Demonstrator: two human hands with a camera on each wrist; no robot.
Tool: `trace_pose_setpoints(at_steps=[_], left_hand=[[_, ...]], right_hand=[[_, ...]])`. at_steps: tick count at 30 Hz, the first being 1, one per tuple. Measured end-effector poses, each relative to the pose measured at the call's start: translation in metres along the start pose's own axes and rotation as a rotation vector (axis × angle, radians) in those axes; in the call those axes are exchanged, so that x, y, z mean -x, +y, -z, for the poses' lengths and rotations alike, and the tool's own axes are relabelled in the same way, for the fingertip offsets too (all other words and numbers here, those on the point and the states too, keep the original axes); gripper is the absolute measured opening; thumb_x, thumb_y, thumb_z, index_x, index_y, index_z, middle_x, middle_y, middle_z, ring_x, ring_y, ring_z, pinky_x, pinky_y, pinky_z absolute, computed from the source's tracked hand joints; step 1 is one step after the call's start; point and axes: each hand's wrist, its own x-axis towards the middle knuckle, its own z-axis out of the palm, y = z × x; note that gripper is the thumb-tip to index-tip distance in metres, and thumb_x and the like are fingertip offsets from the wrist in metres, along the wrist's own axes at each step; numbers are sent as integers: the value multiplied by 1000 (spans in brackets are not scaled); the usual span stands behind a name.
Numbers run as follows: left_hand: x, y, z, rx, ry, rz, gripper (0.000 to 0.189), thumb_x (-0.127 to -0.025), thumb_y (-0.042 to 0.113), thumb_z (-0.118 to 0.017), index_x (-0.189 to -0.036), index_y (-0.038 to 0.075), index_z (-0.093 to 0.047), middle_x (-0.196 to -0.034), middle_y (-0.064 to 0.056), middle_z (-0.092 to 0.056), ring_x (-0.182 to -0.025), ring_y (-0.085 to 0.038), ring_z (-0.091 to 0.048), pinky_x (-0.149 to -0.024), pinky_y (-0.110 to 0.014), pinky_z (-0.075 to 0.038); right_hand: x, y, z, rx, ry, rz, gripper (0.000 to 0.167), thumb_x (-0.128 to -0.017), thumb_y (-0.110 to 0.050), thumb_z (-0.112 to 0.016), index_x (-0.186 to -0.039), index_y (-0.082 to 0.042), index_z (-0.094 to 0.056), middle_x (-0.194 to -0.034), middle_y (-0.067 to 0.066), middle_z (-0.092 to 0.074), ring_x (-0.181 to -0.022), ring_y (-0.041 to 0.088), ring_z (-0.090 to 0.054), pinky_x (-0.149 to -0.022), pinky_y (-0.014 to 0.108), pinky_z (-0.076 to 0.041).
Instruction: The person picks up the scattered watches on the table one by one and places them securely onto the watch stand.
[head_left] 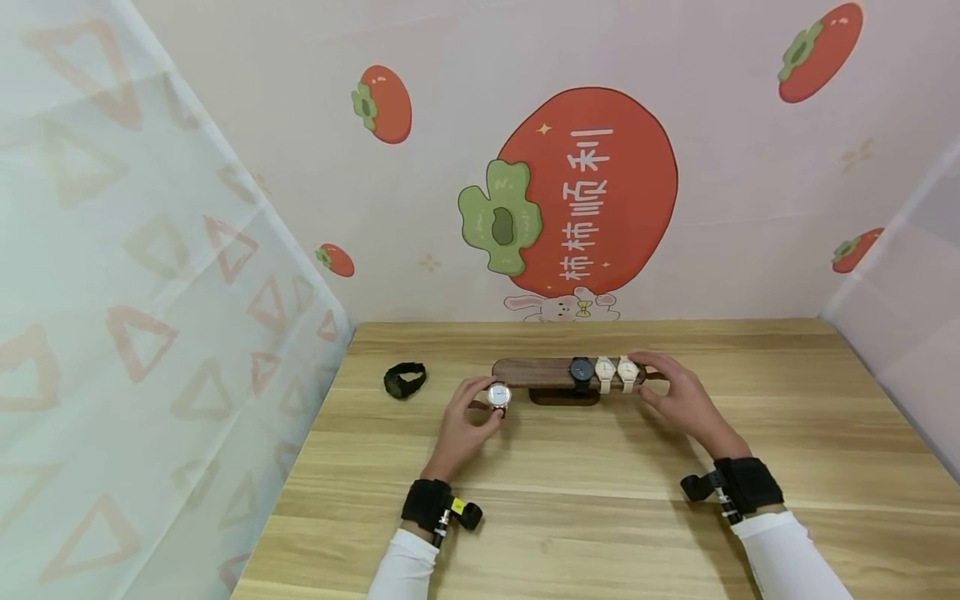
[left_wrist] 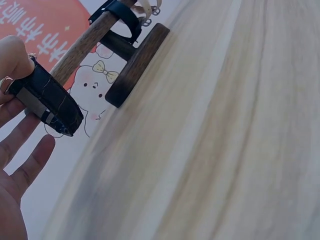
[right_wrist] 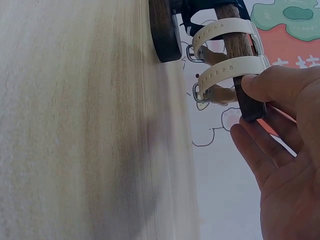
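My left hand (head_left: 467, 421) pinches a wristwatch (head_left: 498, 395) with a white dial and dark strap, right at the left end of a wooden watch stand (head_left: 525, 372). In the left wrist view, the looped dark strap (left_wrist: 55, 102) overlaps the end of the bar (left_wrist: 85, 47). My right hand (head_left: 686, 404) holds the bar's right end, thumb and fingers around the tip (right_wrist: 252, 107). Beside that hand hang two cream-strapped watches (head_left: 604, 369), and left of them a black watch (head_left: 581, 372). All three are looped around the bar.
Another black watch (head_left: 405, 380) lies on the wooden table (head_left: 570, 508) at the far left. The stand's dark foot (head_left: 564, 397) rests on the table under the bar. Behind the table rises a wall covering (head_left: 420, 208) printed with persimmons; another covering (head_left: 150, 333) hangs at the left.
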Motion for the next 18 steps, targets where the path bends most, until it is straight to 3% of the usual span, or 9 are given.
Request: trace_pose_setpoints(at_steps=[13, 18], left_hand=[[-11, -2, 8, -19, 66, -27, 58, -91, -8, -76, -146, -1, -60, -142, -18, -60, -127, -36, -61, -89, -48, -64], [-13, -1, 9, -57, 86, -30, 58, -92, -7, -75, -148, 2, -60, -140, -17, -60, -125, -34, -62, -89, -48, -64]], right_hand=[[1, 4, 0, 2, -8, -13, 57, -91, 9, -76, -145, -3, -62, -146, 26, -61, -120, 47, -66, -97, 65, -57], [0, 3, 0, -9, -10, -18, 57, -91, 10, -76, -144, -3, -63, -145, 25, -61, -122, 46, -65, -97, 63, -58]])
